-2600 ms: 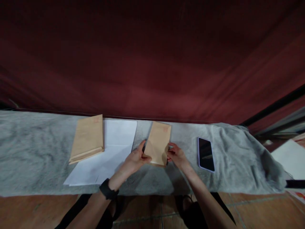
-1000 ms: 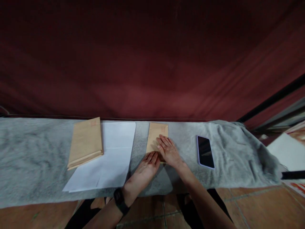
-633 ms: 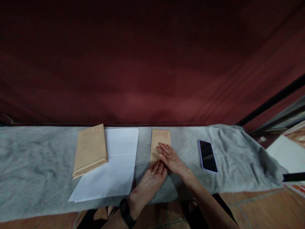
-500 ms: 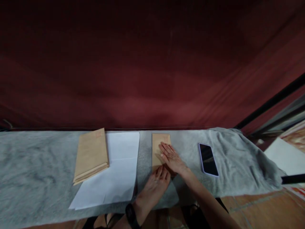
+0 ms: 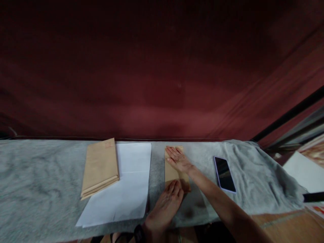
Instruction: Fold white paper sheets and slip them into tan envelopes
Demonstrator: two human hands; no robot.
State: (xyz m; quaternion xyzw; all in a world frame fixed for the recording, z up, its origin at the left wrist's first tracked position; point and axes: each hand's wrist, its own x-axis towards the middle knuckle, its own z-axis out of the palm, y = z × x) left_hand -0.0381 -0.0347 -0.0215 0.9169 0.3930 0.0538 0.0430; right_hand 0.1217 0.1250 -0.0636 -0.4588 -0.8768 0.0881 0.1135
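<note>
A brown envelope lies flat and upright on the grey cloth, in front of me. My right hand rests on its upper part, fingers stretched out flat and pointing up and left. Over the envelope's lower end lies my left hand, its fingers extended on the paper; a dark band circles that wrist. Both palms hide parts of the envelope. To the left, a stack of brown envelopes partly covers white paper sheets.
A phone in a purple case lies to the right on the grey cloth, which is rumpled at its right end. Dark red fabric hangs behind. A black bar slants at the right, and tiled floor shows below.
My right hand has slid up the envelope to its top edge, away from my left hand. My left hand stays at the lower end. The whole view has shifted slightly.
</note>
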